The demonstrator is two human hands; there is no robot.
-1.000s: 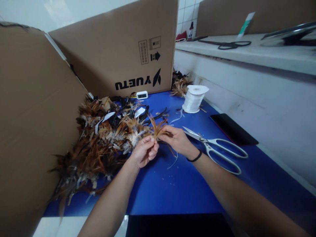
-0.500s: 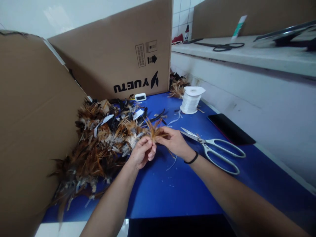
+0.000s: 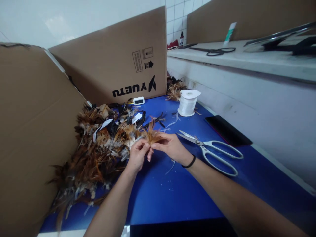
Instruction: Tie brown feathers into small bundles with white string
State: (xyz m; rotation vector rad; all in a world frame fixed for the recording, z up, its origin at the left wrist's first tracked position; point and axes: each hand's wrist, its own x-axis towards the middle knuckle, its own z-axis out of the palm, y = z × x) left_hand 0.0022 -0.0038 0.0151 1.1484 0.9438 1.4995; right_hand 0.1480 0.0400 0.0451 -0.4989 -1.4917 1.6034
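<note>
A small bunch of orange-brown feathers [image 3: 152, 133] fans upward between my two hands above the blue table. My left hand [image 3: 139, 152] pinches its base between thumb and fingers. From the other side, my right hand [image 3: 170, 146], with a black band at the wrist, grips the same bunch, its thumb close to the left one. The fingers partly hide the lower ends of the feathers. Left of the hands spreads a large heap of brown, black and pale feathers [image 3: 91, 158]. Open-bladed scissors [image 3: 206, 144] with pale handles lie to the right of my right hand.
A spool of white ribbon [image 3: 187, 104] stands behind the hands, a loose strand near it. A black phone-like slab [image 3: 228, 130] lies along the right edge. Cardboard panels [image 3: 103, 62] wall the left and back. A small white digital display [image 3: 138, 101] sits at the back.
Both hands keep hold of the feather bunch and have come closer together, with the thumbs nearly meeting at its base. The camera view has shifted slightly.
</note>
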